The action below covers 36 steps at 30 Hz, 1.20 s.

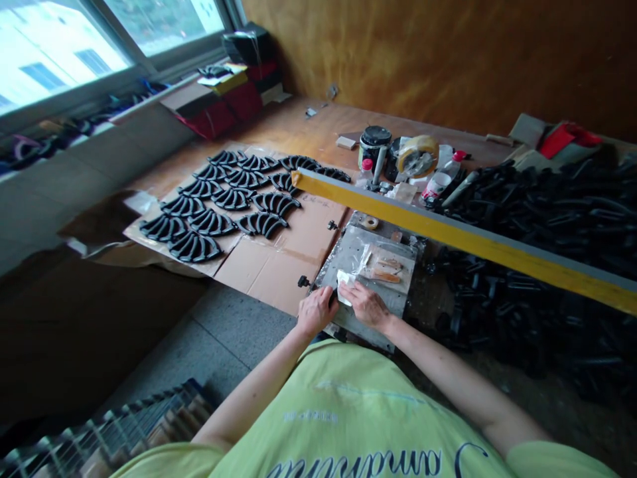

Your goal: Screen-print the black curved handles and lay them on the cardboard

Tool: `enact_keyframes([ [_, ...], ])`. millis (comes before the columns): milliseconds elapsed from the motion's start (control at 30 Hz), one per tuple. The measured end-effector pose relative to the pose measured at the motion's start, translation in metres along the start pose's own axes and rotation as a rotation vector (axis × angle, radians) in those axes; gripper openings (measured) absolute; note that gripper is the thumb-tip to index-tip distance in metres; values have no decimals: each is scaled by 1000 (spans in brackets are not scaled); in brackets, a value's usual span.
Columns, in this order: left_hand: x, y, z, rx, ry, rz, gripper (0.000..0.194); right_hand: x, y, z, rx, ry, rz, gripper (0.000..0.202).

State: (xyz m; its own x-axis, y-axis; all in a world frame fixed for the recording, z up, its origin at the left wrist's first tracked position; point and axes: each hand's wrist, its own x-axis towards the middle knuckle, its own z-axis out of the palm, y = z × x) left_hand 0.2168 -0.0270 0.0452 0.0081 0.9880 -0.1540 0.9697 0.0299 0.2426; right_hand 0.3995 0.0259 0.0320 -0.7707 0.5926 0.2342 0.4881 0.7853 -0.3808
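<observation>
My left hand (pixel 317 311) is closed, its fingers curled around a small black piece (pixel 335 297) that is mostly hidden. Beside it, my right hand (pixel 367 305) presses a folded white cloth or tissue (pixel 344 287) with its fingers, close against the black piece. Both hands are over the near part of a grey metal plate (pixel 368 332). On that plate, just past my right hand, a shallow tray holds orange-brown sticks (pixel 387 275) and a scrap of clear plastic.
Black curved ribbed parts (pixel 213 222) lie in rows on cardboard (pixel 263 272) at left. A yellow bar (pixel 438 229) crosses above the plate. A heap of black parts (pixel 537 219) fills the right. Behind stand a dark can (pixel 375 143), tape roll (pixel 418 156) and paper cup (pixel 436 186).
</observation>
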Motion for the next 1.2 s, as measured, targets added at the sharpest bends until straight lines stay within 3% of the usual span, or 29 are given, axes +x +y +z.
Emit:
enact_keyframes([
  [200,0,1,-1,14,-5,-13,19,-5,0,-4,12,-48,-15,49],
  [433,0,4,-5,-14,-36,-34,19,1,-1,-2,37,9,6,43],
  [600,-1,4,-9,-6,-69,-43,20,-25,2,-21,167,45,36,36],
  [667,-1,4,-9,2,-74,-47,20,-39,5,-35,290,127,189,33],
  [833,0,3,-5,18,-56,-45,18,-57,23,-66,830,444,831,23],
  [933,0,2,-5,15,-53,-43,18,-56,30,-70,1067,557,944,30],
  [1033,0,2,-6,15,-55,-40,19,-40,26,-57,1101,416,876,38],
  [1133,0,3,-7,13,-61,-46,20,-11,14,-36,944,152,746,22],
  [1200,0,3,-6,9,-51,-41,21,10,8,-25,757,47,619,10],
])
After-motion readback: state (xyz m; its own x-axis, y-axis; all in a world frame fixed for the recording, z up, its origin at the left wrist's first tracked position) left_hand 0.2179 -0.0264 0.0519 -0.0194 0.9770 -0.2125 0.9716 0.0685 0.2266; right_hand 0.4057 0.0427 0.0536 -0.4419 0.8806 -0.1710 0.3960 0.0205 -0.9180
